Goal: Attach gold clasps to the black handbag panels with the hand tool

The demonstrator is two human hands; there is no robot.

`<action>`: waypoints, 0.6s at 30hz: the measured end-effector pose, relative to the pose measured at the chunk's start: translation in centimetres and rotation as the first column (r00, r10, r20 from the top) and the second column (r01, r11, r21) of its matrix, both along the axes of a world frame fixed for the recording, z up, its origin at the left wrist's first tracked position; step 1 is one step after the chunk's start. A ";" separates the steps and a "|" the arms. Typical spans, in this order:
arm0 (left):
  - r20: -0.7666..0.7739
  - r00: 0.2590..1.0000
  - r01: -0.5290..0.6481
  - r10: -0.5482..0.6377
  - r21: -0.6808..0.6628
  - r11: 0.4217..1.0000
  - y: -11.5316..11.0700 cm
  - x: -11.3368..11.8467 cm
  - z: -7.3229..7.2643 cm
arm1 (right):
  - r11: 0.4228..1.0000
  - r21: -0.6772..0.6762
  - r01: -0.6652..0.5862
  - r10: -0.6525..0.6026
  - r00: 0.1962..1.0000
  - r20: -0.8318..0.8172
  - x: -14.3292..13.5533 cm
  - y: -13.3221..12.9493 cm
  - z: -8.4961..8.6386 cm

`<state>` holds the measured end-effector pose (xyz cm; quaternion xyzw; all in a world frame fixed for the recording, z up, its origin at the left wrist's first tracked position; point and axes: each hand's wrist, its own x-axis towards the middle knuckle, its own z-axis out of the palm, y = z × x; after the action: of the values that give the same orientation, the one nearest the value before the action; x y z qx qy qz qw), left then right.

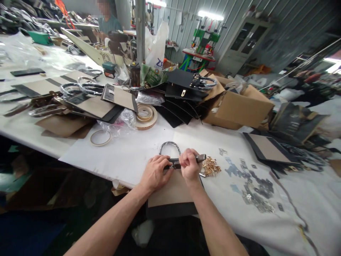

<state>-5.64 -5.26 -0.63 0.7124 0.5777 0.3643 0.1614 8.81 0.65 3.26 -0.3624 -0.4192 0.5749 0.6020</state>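
A bag panel (pixel 170 193), beige with black borders, lies at the table's front edge before me. A loop handle (pixel 169 143) in clear wrap stands up beyond its far edge. My left hand (pixel 156 173) is closed on that far edge, fingers and thumb either side of a small shiny fitting. My right hand (pixel 189 164) is wrapped round a dark hand tool (pixel 200 158) with a blocky end; its other end points left at the fitting. The tool's exact kind is hidden by the fist. Just right of it lies a pile of brass-coloured fasteners (pixel 211 166).
Small metal plates (pixel 257 188) are scattered to the right, near another bag panel (pixel 269 148). Tape rolls (pixel 146 117), stacked panels (pixel 92 105), a black bag (pixel 181 83) and a cardboard box (pixel 241 108) stand beyond. A co-worker (pixel 109 23) sits at the back left.
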 end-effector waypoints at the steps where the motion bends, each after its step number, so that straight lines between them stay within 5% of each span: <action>1: -0.003 1.000 -0.007 0.007 0.003 1.000 -0.1 0.1 0.1 | 0.997 0.055 0.052 -0.048 0.997 -0.066 0.1 0.1 0.3; 5: -0.017 1.000 -0.006 0.006 0.001 1.000 -0.2 0.1 0.3 | 0.990 0.135 0.044 -0.033 0.996 -0.083 0.5 -0.7 0.8; 18: -0.019 1.000 0.025 -0.025 -0.016 1.000 -0.3 -0.2 0.1 | 0.979 0.197 0.055 -0.061 0.998 0.025 0.0 -2.5 -1.7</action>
<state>-5.83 -5.58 -0.49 0.7217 0.5731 0.3509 0.1658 8.78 -1.87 1.57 -0.3220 -0.4724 0.5073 0.6448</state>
